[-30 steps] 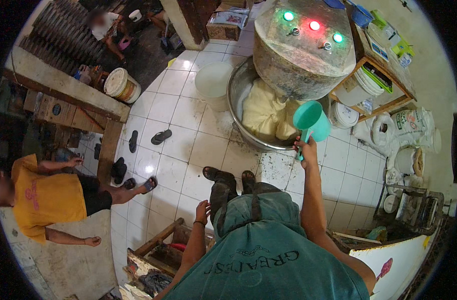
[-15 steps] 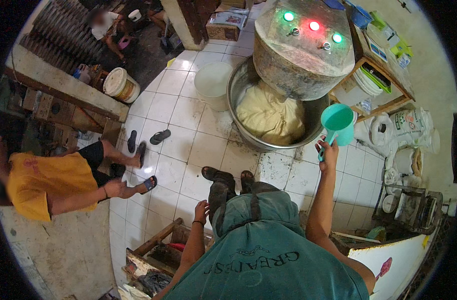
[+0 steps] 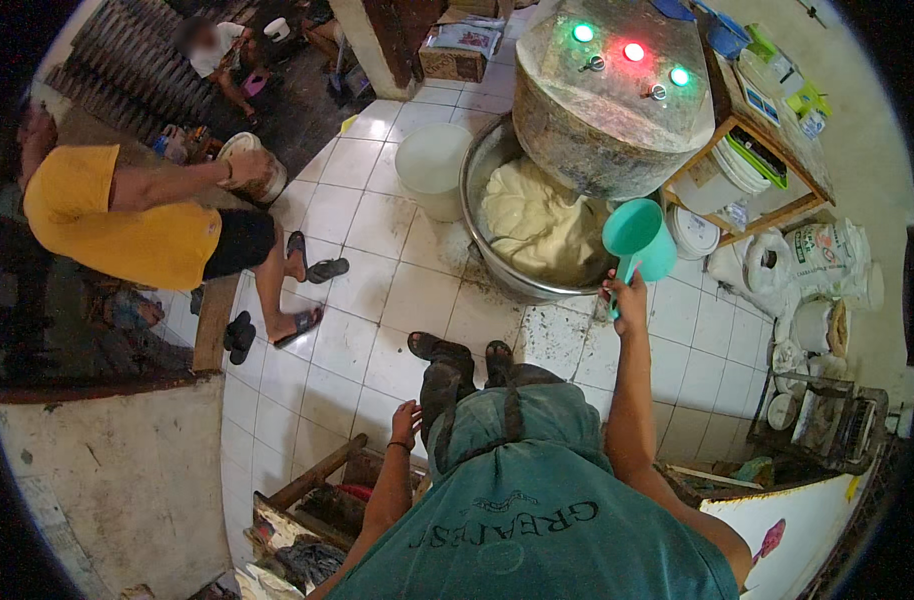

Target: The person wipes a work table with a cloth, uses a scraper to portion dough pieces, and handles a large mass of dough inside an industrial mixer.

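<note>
My right hand (image 3: 628, 302) grips the handle of a turquoise plastic dipper (image 3: 655, 252), held at the right rim of a large metal mixing bowl (image 3: 474, 222). Whether any liquid is inside the dipper cannot be made out. Pale, folded dough (image 3: 537, 222) fills the lower part of the bowl, under the scuffed metal head of a dough mixer (image 3: 607, 130) with lit green and red lamps. Beside my left thigh hangs my left hand (image 3: 405, 424), holding nothing, its fingers loosely apart.
A whitish tub (image 3: 427, 165) stands left of the bowl. Lidded buckets (image 3: 695, 232) and a wooden shelf (image 3: 807, 195) are on the right. At left, a person in a yellow shirt (image 3: 127, 215) bends toward a bucket (image 3: 267, 178). Loose slippers (image 3: 240, 337) lie on the tiles.
My right hand has brought the dipper left, closer to the bowl. The dough has shifted shape. The person in yellow has moved farther away and now reaches to the bucket.
</note>
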{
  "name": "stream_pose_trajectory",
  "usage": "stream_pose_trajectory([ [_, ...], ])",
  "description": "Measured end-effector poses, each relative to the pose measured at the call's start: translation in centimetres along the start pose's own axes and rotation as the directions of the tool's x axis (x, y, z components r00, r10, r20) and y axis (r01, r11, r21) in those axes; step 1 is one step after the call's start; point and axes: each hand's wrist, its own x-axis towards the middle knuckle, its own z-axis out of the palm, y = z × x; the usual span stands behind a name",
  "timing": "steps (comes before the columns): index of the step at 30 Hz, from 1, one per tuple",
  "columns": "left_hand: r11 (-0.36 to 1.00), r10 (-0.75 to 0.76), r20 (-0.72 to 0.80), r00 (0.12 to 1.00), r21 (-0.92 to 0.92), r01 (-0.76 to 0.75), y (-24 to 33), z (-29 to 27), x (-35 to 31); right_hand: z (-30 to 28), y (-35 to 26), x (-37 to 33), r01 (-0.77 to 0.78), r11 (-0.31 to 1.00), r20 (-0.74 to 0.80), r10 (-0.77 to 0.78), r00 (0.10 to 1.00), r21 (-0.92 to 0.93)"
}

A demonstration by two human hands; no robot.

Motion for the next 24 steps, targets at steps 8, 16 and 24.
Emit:
stream_pose_trajectory([
  [8, 1.0, -0.021, -0.022, 1.0, 0.018, 0.022, -0.6, -0.2, 0.2, -3.0, -4.3, -1.0, 0.024, 0.969, 0.027, -0.032, 0.999, 0.247],
  [16, 0.999, 0.013, 0.014, 1.0, 0.037, -0.013, -0.6, -0.2, 1.3, -3.3, -6.0, -3.4, 0.111, 0.96, -0.087, -0.091, 0.992, 0.256],
  [24, 0.996, 0.083, 0.036, 0.996, 0.022, -0.084, 1.1, 0.7, 2.2, 4.4, -1.0, -7.3, -0.26, 0.937, 0.555, 0.092, 0.827, 0.233],
])
